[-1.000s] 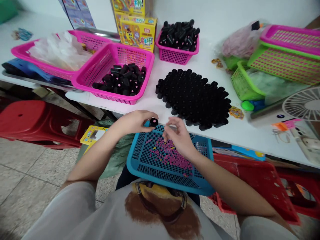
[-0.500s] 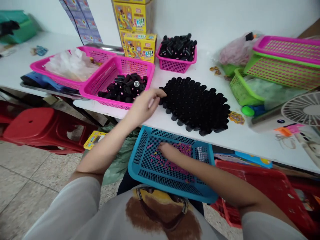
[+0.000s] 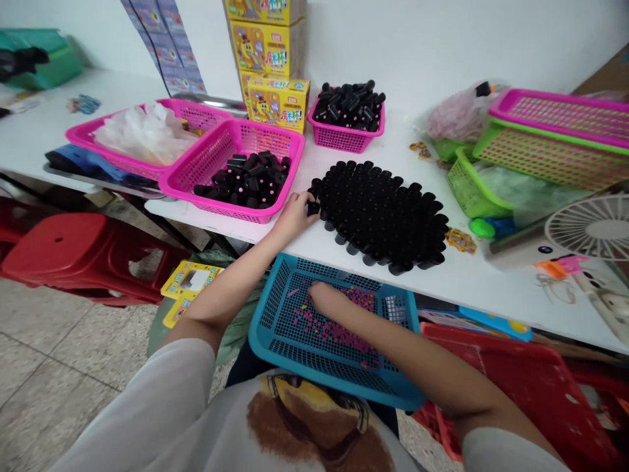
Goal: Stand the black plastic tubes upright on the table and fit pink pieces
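Note:
My left hand (image 3: 296, 214) is closed around a small black plastic cup (image 3: 312, 208) at the left end of a tightly packed group of black cups (image 3: 383, 213) standing on the white table. Down in the blue mesh basket (image 3: 289, 364), my right hand (image 3: 322, 296) reaches among small pink and yellow pieces (image 3: 339, 331) scattered on its floor. Its fingers are curled together, and whatever they pinch is too small or hidden to name. Left of the cups, a pink basket (image 3: 196, 187) contains a loose heap of black cylindrical pieces (image 3: 253, 180).
Behind the cups stands another pink basket (image 3: 339, 137) full of black pieces, beside stacked yellow boxes (image 3: 278, 105). Green baskets (image 3: 550, 147) and a white fan (image 3: 597, 226) occupy the right. Below are a red stool (image 3: 73, 252) and a red crate (image 3: 521, 380).
My left hand has moved slightly down and now grips a cup at the group's left end. My right hand stays low in the blue basket. The whole view has shifted a little.

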Action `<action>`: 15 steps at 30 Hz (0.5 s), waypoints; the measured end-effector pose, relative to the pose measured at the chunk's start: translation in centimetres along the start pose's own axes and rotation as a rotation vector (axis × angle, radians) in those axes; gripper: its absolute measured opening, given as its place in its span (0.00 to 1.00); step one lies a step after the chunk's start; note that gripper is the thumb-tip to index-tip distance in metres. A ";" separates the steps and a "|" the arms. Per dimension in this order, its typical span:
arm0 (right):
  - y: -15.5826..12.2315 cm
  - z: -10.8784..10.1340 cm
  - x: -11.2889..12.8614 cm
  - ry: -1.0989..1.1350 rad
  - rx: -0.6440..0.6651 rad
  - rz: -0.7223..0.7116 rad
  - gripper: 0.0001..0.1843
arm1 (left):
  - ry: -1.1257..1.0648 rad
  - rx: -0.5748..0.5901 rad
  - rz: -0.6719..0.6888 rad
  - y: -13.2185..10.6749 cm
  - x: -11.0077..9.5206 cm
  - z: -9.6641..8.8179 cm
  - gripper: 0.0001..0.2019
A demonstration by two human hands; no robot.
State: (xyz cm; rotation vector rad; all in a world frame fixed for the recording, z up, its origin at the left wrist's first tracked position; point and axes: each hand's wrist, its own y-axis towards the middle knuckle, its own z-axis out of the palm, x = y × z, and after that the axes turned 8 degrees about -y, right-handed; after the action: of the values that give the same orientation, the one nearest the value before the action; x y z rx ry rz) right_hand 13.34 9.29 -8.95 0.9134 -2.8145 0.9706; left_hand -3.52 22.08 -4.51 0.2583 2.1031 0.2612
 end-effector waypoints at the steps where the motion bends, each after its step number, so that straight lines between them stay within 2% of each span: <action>1: -0.5 -0.3 0.0 0.022 -0.028 -0.006 0.15 | -0.004 0.019 0.001 -0.7 -0.2 -0.5 0.18; 3: -1.9 -1.0 0.0 0.080 -0.098 -0.034 0.09 | -0.023 0.091 0.009 -2.4 -0.4 -1.9 0.17; 6: -3.8 -2.6 -0.1 0.190 -0.205 -0.089 0.14 | -0.098 0.332 0.057 -4.8 -0.5 -4.2 0.20; 7: -4.3 -3.3 -0.1 0.259 -0.274 -0.100 0.14 | -0.129 0.411 0.074 -5.4 -0.4 -4.8 0.21; 9: -4.7 -4.6 -0.2 0.466 -0.494 -0.107 0.15 | -0.192 0.509 0.090 -6.0 -0.2 -5.6 0.25; 11: -4.4 -5.7 -0.1 0.676 -0.734 -0.110 0.13 | -0.232 0.523 0.084 -6.1 0.2 -5.7 0.30; 12: -4.0 -6.2 0.0 0.738 -0.815 -0.117 0.12 | -0.244 0.519 0.084 -6.1 0.4 -5.7 0.32; 15: -2.9 -7.1 0.3 0.733 -0.892 -0.136 0.08 | -0.254 0.509 0.094 -5.9 0.7 -5.3 0.34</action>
State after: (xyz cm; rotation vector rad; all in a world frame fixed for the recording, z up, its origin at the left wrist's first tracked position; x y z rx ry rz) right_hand 13.55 11.31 -1.56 0.4644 -2.1165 -0.0481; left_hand -8.86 16.20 -4.07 0.6566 1.8765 -0.2494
